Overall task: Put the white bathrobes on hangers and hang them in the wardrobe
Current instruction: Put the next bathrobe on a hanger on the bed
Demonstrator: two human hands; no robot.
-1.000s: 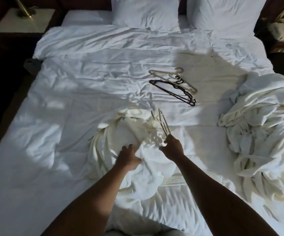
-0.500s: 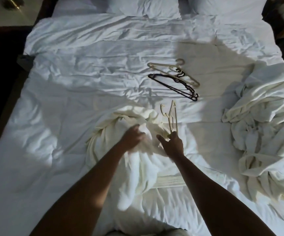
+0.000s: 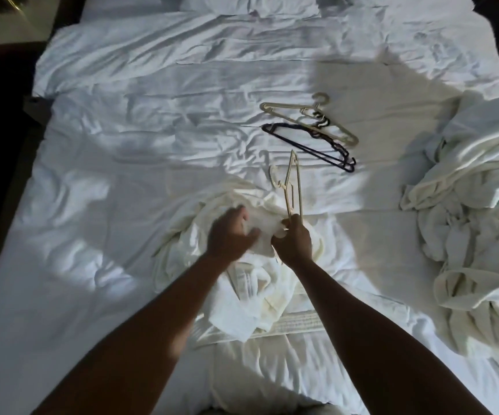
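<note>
Robe point(image 3: 242, 283) bunched on the bed point(image 3: 122, 205), at six o'clock from the spare hangers point(image 3: 311, 130).
My left hand point(image 3: 230, 232) clutched its soft, floppy cloth; my right point(image 3: 293, 241) gripped a stiff, light hanger point(image 3: 291, 187). I judged the collar the best hold.

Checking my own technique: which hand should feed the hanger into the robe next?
Right. The right hand already grips the cream hanger, while the left hand holds the bathrobe fabric.

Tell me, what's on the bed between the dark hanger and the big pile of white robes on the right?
Nothing: the head view shows only wrinkled white sheet between the dark plastic hanger and the heaped white bathrobes.
</note>
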